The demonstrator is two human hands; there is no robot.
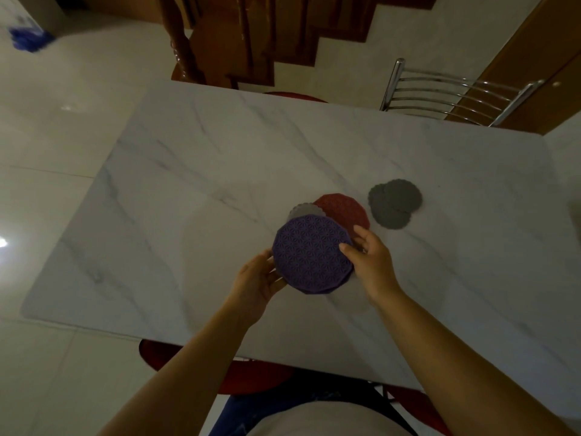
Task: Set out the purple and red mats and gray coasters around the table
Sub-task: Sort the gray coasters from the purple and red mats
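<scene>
Head: purple mat (311, 258) above table (220, 152) middle

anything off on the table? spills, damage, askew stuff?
Nothing spilled or damaged. Things are just bunched up: the purple mat, held by the left hand and right hand, overlaps the red mat and one gray coaster. The other gray coasters sit in a loose, fanned pile to their right.

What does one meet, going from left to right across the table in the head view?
left hand -> purple mat -> right hand -> gray coasters. The red mat is left out: it overlaps the purple mat and the right hand.
</scene>
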